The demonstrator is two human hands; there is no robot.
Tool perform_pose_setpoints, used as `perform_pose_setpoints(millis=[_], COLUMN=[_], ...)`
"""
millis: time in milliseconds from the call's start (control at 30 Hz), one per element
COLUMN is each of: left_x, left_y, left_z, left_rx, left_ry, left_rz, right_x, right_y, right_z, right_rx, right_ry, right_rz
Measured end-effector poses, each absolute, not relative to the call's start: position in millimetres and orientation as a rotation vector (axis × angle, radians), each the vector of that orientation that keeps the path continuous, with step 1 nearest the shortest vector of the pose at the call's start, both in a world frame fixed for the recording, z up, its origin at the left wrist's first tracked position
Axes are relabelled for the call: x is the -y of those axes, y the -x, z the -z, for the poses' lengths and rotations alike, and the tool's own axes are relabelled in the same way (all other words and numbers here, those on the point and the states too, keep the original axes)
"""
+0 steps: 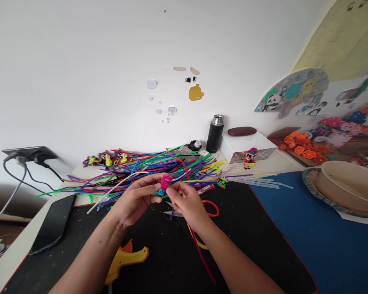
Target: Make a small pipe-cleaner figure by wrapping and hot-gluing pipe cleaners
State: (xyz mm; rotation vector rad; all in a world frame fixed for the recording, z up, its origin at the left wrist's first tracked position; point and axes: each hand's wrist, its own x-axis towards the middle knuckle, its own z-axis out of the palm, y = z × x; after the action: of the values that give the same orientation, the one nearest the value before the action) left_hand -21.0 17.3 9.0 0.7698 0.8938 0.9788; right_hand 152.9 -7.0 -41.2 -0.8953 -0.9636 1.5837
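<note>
Head view: both hands [136, 200] [188, 203] curled, finger and thumb pinched on a pink-and-blue piece [166, 182].

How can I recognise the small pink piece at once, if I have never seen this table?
Find the black mat in front of the heap of coloured pipe cleaners. Over the mat, the left hand and the right hand meet, with the small pink piece at their fingertips. Its compact pink body with blue below differs from the long, thin pipe cleaners behind.
</note>
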Motion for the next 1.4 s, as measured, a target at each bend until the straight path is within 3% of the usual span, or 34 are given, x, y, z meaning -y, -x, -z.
perform_pose_setpoints(millis=[933,1400], left_x=[-15.6,-18.1], left_y=[18.6,14.6], left_z=[-0.7,-5.9], left_rx=[-0.801,-0.753], left_ry=[-0.737,-0.823], left_rz=[-0.968,-0.928], right_x=[5.8,3.6], right_y=[-154.5,-161.5], right_z=[40.3,42.0], right_rx=[0.86,0.748], right_ry=[0.77,0.689], right_rz=[-1.601,-1.769])
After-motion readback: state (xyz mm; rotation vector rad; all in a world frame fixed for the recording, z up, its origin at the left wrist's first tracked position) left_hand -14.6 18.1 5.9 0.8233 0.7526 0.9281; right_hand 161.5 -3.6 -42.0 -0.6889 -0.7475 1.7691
